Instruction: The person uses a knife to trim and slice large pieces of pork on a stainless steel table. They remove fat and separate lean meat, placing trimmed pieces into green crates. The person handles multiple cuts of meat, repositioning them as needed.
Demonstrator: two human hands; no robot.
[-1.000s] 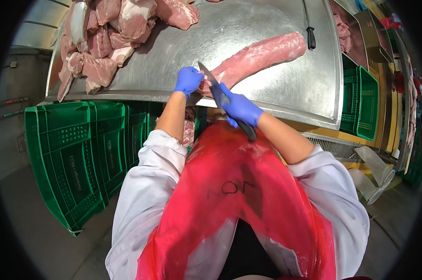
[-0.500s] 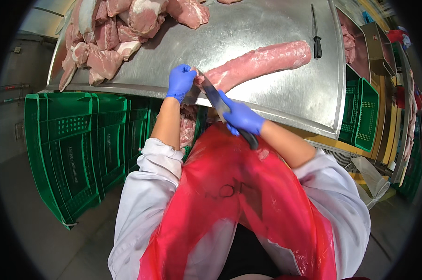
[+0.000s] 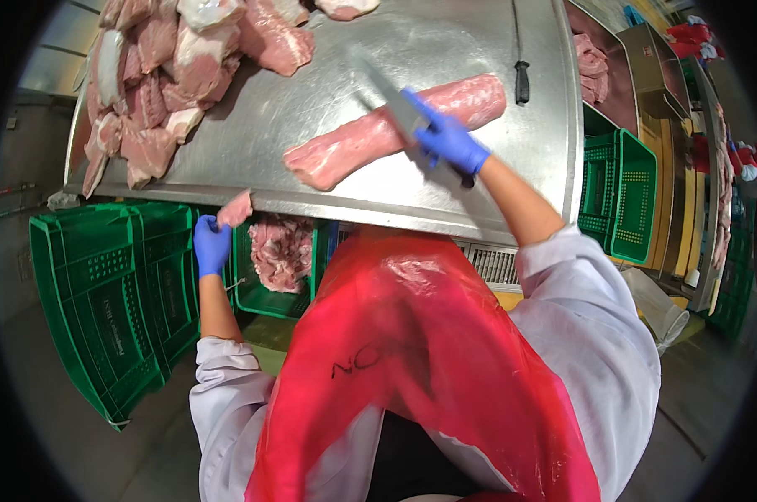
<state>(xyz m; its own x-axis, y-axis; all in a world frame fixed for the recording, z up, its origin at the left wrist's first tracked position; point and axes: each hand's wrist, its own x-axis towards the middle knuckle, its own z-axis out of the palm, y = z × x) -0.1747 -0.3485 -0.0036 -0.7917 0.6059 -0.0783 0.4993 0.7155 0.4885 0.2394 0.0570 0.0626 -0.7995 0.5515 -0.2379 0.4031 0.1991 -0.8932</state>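
In its blue glove, my left hand point(image 3: 212, 246) pinches a small meat piece point(image 3: 235, 208) just off the table's front edge, beside a green crate point(image 3: 280, 303) with meat trimmings point(image 3: 281, 253) in it. My right hand point(image 3: 450, 144), gloved too, grips a knife point(image 3: 392, 94) whose blade points up and to the left, above the table. Under the blade lies a long pink meat loin point(image 3: 347, 152) on the steel table point(image 3: 445, 38). The knife crosses over the loin; whether it touches is hard to tell. Most of the handle is hidden by my fingers.
A heap of meat cuts point(image 3: 148, 92) covers the table's far left. A sharpening steel point(image 3: 521, 79) lies at the far right. Tall green crates point(image 3: 102, 309) stand at the left, another green crate point(image 3: 636, 197) at the right. A bin with meat point(image 3: 591, 69) is beyond the table's right side.
My left hand has moved left and down from the loin's end, carrying a small meat piece over the table edge. My right hand has lifted the knife up and over the loin. The view has shifted.
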